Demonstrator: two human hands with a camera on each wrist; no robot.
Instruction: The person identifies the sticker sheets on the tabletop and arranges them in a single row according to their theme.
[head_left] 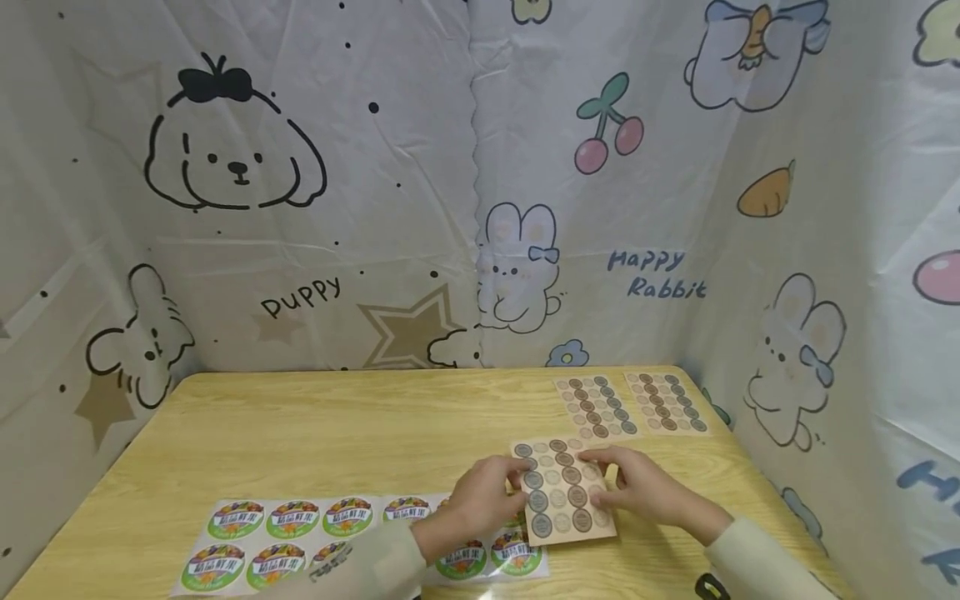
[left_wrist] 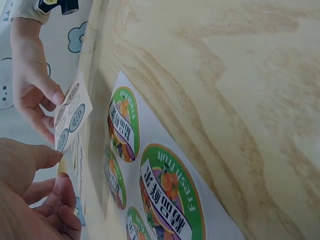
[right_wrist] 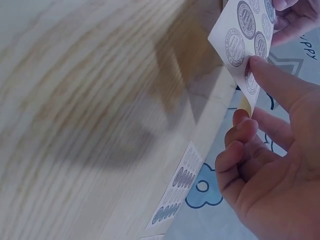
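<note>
A sheet of round stickers, in columns of grey, cream and brown, is held up over the table between both hands. My left hand pinches its left edge between thumb and fingers. On the opposite edge, my right hand pinches it too, the thumb on the printed face in the right wrist view. The sheet is tilted there, clear of the tabletop. Beneath the left forearm lies a white sheet of round fruit labels, partly hidden by the sleeve and hand.
Two more sheets of round stickers, one beside another, lie at the table's back right. The wooden table is enclosed by a printed cloth at its back and sides. A dark object shows near the right sleeve.
</note>
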